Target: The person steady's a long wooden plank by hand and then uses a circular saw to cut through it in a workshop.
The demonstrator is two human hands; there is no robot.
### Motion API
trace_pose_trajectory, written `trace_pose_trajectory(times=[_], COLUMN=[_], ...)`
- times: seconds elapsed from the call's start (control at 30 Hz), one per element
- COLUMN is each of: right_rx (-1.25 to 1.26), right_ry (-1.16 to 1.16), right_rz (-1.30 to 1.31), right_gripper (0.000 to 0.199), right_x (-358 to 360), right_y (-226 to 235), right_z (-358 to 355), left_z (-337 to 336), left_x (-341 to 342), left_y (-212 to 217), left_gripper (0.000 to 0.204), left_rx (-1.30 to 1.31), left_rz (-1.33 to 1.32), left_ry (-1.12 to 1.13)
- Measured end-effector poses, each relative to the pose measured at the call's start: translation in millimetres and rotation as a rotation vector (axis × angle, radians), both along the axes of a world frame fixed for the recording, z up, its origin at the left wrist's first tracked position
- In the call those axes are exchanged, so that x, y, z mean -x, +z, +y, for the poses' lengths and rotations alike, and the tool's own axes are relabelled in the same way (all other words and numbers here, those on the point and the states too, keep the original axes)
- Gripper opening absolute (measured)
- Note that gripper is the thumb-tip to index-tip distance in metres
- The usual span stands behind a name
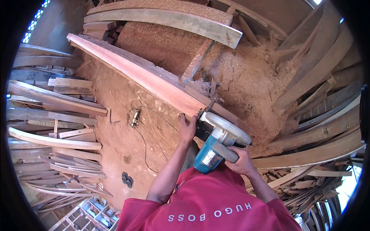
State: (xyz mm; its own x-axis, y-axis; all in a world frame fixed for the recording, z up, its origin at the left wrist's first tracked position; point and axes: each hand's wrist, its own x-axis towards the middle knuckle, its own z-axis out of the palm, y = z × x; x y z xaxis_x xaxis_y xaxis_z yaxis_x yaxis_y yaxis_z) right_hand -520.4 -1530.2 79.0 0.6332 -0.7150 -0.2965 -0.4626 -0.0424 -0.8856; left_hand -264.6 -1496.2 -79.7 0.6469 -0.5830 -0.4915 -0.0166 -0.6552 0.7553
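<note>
A blue-green circular saw (208,153) with a grey blade guard (227,126) rests at the near end of a long reddish plank (146,79). My right hand (239,161) is closed around the saw's rear handle. At the plank's near edge, just left of the saw's base, my left hand (187,128) grips the wood with bent fingers; its fingertips are partly hidden. The plank runs away to the far left, over a supporting timber. The guard and base cover the blade.
Stacked boards (54,109) line the left side, and curved timbers (312,154) fill the right. Sawdust (246,84) heaps beyond the plank. A thick beam (165,21) lies at the back. On the floor are a cable (145,152), a small metallic tool (135,117) and a dark object (127,179).
</note>
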Motion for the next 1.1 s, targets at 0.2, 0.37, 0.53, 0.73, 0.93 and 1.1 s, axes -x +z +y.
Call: trace_pose_trajectory(times=[0.2,0.37,0.53,0.73,0.93,1.1], right_rx=[-0.046,-0.032,-0.077,-0.068,-0.102,-0.079], right_ry=[0.032,0.060,0.070,0.102,0.130,0.152], right_rz=[0.037,0.019,0.015,0.018,0.033,0.044], right_gripper=[0.048,0.048,0.049,0.045,0.040,0.041], right_x=[9,10,6,5,3,4], right_y=[-7,-12,-9,-8,-2,-5], right_z=[-1,1,-3,-5,-9,-9], left_z=[-3,-4,-3,-8,-6,-5], left_x=[12,12,10,10,9,6], left_y=[3,12,13,23,20,20], left_gripper=[0.059,0.045,0.036,0.036,0.037,0.037], left_rx=[0.129,0.242,0.179,0.154,0.165,0.100], left_rz=[-0.025,0.031,-0.025,0.063,0.056,0.039], left_ry=[0.073,0.122,0.129,0.149,0.162,0.119])
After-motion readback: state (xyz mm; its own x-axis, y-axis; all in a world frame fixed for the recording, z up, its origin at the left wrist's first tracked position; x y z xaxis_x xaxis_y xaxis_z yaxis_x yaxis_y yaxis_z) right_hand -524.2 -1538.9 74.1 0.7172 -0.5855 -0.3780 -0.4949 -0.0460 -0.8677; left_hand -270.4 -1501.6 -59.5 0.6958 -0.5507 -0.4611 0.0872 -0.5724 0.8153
